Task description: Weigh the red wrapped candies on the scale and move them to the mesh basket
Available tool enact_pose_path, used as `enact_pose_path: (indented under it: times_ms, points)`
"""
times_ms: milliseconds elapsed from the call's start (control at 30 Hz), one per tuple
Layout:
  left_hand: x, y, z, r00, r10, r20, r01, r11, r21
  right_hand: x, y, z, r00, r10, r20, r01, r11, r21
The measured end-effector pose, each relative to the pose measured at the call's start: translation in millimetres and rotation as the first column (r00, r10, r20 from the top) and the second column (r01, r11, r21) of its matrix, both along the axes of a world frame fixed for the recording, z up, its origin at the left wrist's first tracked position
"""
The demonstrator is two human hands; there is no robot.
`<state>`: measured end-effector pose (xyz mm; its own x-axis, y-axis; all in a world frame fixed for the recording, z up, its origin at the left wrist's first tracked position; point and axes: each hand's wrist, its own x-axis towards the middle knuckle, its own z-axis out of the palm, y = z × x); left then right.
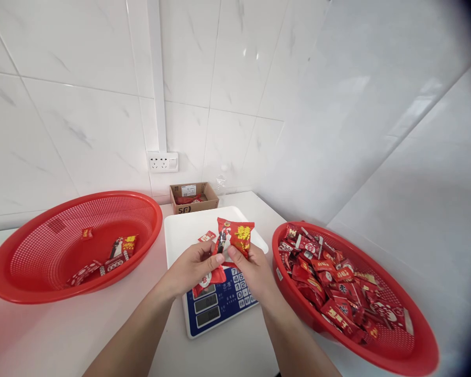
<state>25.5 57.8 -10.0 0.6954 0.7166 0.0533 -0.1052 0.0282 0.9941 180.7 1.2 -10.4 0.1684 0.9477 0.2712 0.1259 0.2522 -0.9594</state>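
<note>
Both my hands are raised over a white electronic scale (215,306) with a white weighing tray (188,233). My left hand (192,269) is closed on small red candy packets (209,278) and pinches the edge of a red pouch (235,235) with gold print. My right hand (253,272) is closed on the same pouch from the right. The pouch stands upright above the tray. A small red packet (207,236) shows just left of the pouch, above my left hand.
A red mesh basket (43,246) at the left holds a few red packets (118,250). A red basket (396,351) at the right is full of several red candy packets (337,283). A small cardboard box (194,198) and a wall socket (163,162) are behind, against white tiled walls.
</note>
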Motion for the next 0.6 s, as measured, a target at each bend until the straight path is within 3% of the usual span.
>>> enact_pose_path:
  times_ms: [133,367,600]
  points:
    - [0.2,-2.3,1.8,0.999,-0.035,0.005,0.035,0.999,-0.025,1.5,0.6,0.9,1.0,-0.016,0.011,0.016,1.0,-0.014]
    - [2.2,-3.0,-3.6,0.999,0.021,0.034,-0.019,0.997,-0.08,3.5,-0.3,2.7,0.996,0.003,0.09,0.002,0.998,-0.057]
    - [1.0,-1.9,-1.9,0.999,0.019,0.039,-0.017,0.999,-0.048,0.6,-0.7,-0.4,0.996,-0.012,0.085,0.021,0.994,-0.107]
